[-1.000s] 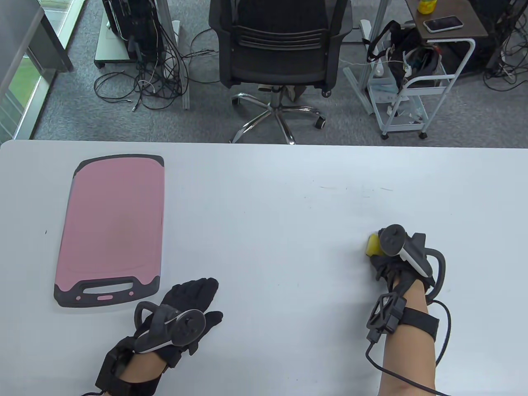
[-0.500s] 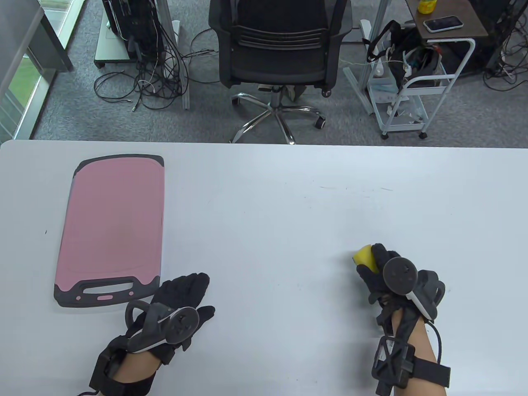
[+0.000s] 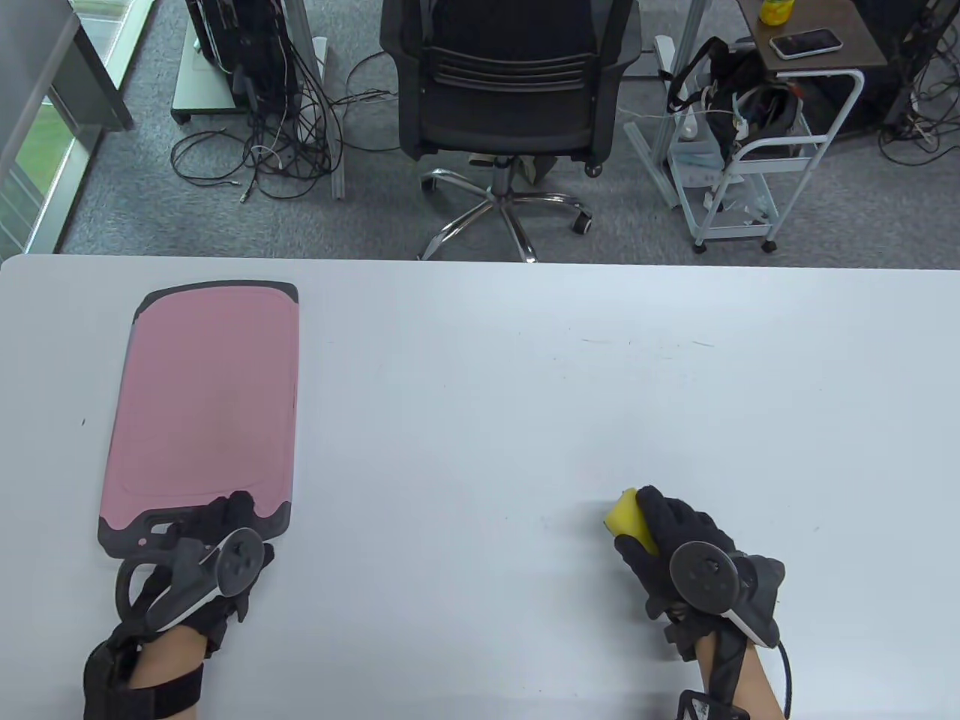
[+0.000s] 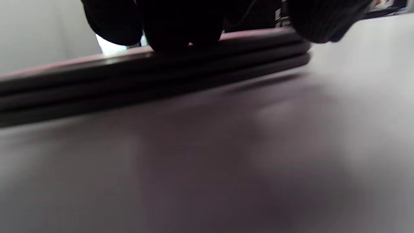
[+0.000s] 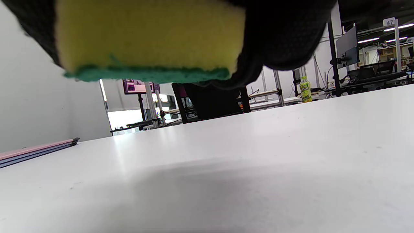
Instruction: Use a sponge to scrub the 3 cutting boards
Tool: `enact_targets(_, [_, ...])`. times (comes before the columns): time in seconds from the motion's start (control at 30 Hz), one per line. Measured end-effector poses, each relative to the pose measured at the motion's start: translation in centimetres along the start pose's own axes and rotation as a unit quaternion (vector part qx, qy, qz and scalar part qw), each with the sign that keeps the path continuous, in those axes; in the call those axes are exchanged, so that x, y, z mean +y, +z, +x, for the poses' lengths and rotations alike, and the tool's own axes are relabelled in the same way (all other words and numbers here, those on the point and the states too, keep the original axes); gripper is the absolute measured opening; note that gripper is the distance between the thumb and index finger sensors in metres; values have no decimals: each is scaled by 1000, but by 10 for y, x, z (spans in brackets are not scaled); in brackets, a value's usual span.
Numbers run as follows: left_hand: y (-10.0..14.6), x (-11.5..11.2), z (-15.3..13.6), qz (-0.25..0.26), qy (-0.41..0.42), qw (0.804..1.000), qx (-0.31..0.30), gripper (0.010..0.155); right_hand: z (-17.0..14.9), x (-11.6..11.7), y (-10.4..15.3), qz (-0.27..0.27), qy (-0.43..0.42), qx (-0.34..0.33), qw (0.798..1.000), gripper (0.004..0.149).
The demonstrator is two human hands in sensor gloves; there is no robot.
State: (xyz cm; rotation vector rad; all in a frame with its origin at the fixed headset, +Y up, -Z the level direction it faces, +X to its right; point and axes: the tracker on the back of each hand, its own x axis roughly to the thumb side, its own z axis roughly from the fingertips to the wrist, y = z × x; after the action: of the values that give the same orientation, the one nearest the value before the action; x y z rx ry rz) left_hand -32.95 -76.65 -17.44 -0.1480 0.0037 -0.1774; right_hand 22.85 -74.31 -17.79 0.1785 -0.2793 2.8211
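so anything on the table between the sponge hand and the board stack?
Nothing visible. Bare table lies between the sponge in the right hand and the cutting boards, where the left hand rests on the near end.

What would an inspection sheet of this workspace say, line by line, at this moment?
Surface: white table, a few faint marks.
Job's things: stacked cutting boards, pink one on top, three edges in the left wrist view; yellow-green sponge.
Clutter: nothing seen on the table.
Grippers: left hand has fingers on the stack's handle end; right hand grips the sponge above the table.
Cables: a wire at the right wrist; tangled floor cables.
Surroundings: office chair, white cart.
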Motion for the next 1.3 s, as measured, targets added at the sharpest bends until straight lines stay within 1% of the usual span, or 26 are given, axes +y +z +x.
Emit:
enact_targets(0.03, [1, -1, -5, 11, 2, 1000, -1, 85, -1, 1, 1, 4, -3, 2, 1000, 73])
enact_targets(0.1, [2, -2, -10, 18, -17, 999, 30, 79, -4, 0, 3, 6, -8, 7, 1000, 73])
enact_targets(0.23, [0, -7, -10, 19, -34, 999, 20, 66, -9, -4, 9, 2, -24, 14, 1000, 73])
enact_targets(0.3, [-3, -7, -10, 9, -16, 1000, 15, 65, -11, -5, 10, 0, -28, 18, 999, 72])
enact_targets(0.43, [-3, -6, -13, 22, 13, 1000, 6, 61, -12, -5, 10, 2, -36, 26, 999, 73])
enact_targets(0.5, [0, -1, -10, 62, 75, 995, -17, 62, -12, -5, 10, 5, -27, 26, 999, 72])
enact_targets(0.57, [4, 13, 4, 111, 109, 987, -32, 63, -11, -6, 11, 2, -26, 25, 999, 72])
enact_targets(0.6, [9, 21, 11, 155, 115, 981, -30, 64, -10, -6, 12, 2, -32, 24, 999, 72])
enact_targets(0.63, [14, 31, 20, 222, 119, 967, -36, 63, -10, -7, 13, 0, -36, 23, 999, 73])
enact_targets(0.67, [21, 35, 24, 271, 125, 954, -13, 62, -10, -8, 12, -1, -36, 22, 999, 73])
enact_targets(0.7, [25, 41, 23, 305, 172, 937, -4, 61, -10, -8, 12, -3, -37, 23, 999, 72])
enact_targets(0.73, [28, 46, 19, 309, 248, 918, -5, 60, -10, -8, 12, -3, -37, 23, 999, 72])
enact_targets(0.77, [32, 47, 17, 317, 331, 889, -12, 59, -11, -8, 12, 0, -37, 25, 999, 72])
enact_targets(0.8, [35, 52, 14, 334, 370, 867, -5, 55, -12, -7, 12, 2, -38, 26, 999, 72])
enact_targets(0.83, [37, 53, 11, 339, 400, 852, -5, 53, -12, -7, 13, 4, -39, 27, 999, 72])
enact_targets(0.87, [39, 55, 11, 334, 446, 830, -16, 51, -13, -6, 12, 5, -41, 28, 999, 72])
enact_targets(0.97, [35, 49, 15, 295, 533, 792, -34, 50, -14, -7, 11, 3, -44, 30, 999, 73])
enact_targets(1.0, [32, 45, 20, 269, 583, 765, -53, 50, -15, -8, 12, 1, -48, 31, 998, 73])
enact_targets(1.03, [26, 39, 21, 231, 633, 737, -45, 50, -14, -8, 13, -2, -52, 30, 998, 72])
enact_targets(1.07, [21, 37, 24, 175, 676, 715, -41, 50, -14, -10, 14, -6, -55, 28, 998, 73])
enact_targets(1.13, [6, 25, 33, -11, 765, 642, -44, 49, -12, -13, 14, -16, -59, 22, 998, 73])
enact_targets(1.17, [4, 20, 37, -57, 769, 636, -35, 49, -11, -14, 14, -20, -61, 20, 998, 73])
enact_targets(1.2, [0, 12, 43, -104, 757, 645, -24, 48, -10, -14, 14, -22, -67, 19, 997, 73])
enact_targets(1.23, [-3, 6, 47, -111, 736, 668, -19, 47, -8, -13, 14, -22, -72, 18, 997, 73])
enact_targets(1.27, [-8, 0, 51, -126, 700, 703, 2, 48, -5, -12, 13, -18, -79, 16, 997, 73])
enact_targets(1.3, [-14, -6, 56, -147, 669, 729, 12, 48, -2, -10, 13, -14, -81, 14, 996, 73])
